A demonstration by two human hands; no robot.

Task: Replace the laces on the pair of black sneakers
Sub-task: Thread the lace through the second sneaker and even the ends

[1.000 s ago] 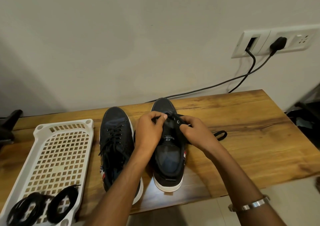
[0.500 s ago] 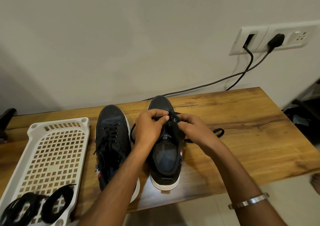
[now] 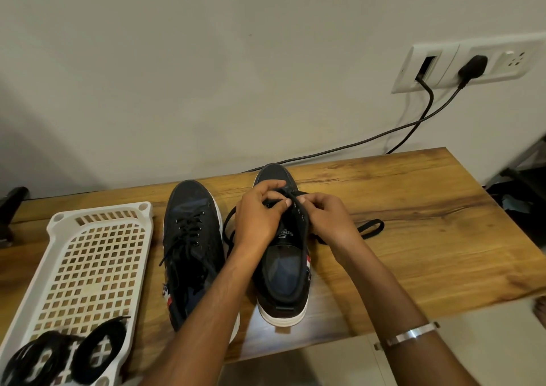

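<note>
The lace [image 3: 370, 228] is pinched by both the left hand [image 3: 258, 220] and right hand [image 3: 328, 218] at the right sneaker's [image 3: 283, 267] front eyelets, nearer the toe than a second ago. Threading appears barely begun; beside it, the left sneaker [image 3: 192, 238] remains laced.

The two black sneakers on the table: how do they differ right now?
The left sneaker is laced through its eyelets, and no hand grips it; the right sneaker shows bare eyelets, and a loose lace trails out onto the table. The left hand and the right hand work at the right sneaker's front eyelets. Both are black with white soles, toes toward the wall.
</note>
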